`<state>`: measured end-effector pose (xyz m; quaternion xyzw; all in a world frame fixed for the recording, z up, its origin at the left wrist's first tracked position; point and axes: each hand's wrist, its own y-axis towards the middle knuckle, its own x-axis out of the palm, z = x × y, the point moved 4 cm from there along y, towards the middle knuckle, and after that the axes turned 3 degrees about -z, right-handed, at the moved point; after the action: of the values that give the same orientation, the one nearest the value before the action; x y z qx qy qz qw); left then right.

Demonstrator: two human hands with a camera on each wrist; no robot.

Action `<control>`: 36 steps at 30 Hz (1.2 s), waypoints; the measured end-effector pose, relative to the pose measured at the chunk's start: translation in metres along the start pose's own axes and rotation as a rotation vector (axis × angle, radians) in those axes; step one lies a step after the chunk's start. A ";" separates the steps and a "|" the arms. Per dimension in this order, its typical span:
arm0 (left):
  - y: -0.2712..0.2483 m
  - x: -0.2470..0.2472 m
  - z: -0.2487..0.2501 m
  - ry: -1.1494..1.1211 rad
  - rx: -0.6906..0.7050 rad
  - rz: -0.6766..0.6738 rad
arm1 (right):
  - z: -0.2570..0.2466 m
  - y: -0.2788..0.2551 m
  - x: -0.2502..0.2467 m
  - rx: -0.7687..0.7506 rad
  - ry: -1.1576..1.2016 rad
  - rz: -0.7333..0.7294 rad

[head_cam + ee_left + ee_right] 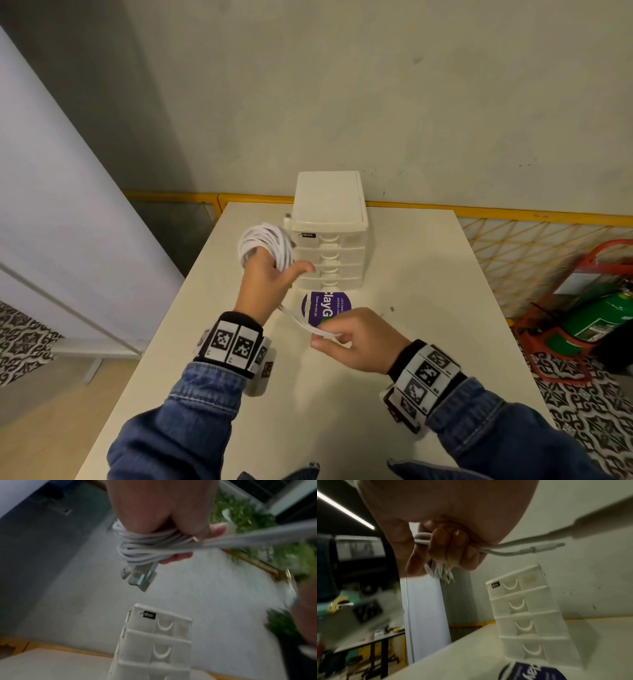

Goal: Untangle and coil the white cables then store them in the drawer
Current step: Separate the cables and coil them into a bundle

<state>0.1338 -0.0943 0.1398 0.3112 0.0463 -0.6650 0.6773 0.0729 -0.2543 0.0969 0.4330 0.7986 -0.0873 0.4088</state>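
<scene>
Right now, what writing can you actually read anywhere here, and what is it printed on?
"...obox": black label on the drawer unit's top drawer; first letters unclear.
"layG...": purple round sticker on the table, partly hidden.
"Clean as you go": same sticker, small print.
Fire extinguisher label: too small to read.

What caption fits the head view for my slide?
Left hand holds a white cable coil while right hand pinches its loose end, before a closed drawer unit on the table.

The left hand is gripping a coil of white cable, USB plugs dangling under it. A strand is stretching off right, and the drawer unit is sitting below.
</scene>
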 end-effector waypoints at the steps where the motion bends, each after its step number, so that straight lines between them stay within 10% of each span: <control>1: -0.002 0.006 -0.005 0.013 -0.008 -0.078 | -0.004 0.003 -0.008 -0.019 0.012 0.042; 7: -0.029 0.047 -0.005 -0.370 -0.173 -0.714 | -0.002 0.016 -0.044 0.023 0.052 0.216; 11: -0.043 0.060 0.007 -0.567 -0.216 -0.906 | 0.013 0.013 -0.053 0.136 0.203 0.301; 18: -0.047 0.065 0.021 -0.738 -0.301 -0.926 | 0.013 0.008 -0.033 0.195 0.577 0.132; 36: -0.039 0.055 -0.015 -0.854 -0.398 -0.777 | 0.011 0.026 0.001 0.330 0.687 0.533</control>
<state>0.1088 -0.1314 0.0872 -0.1552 0.0041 -0.9080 0.3892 0.0985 -0.2430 0.0948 0.6861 0.7242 0.0434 0.0543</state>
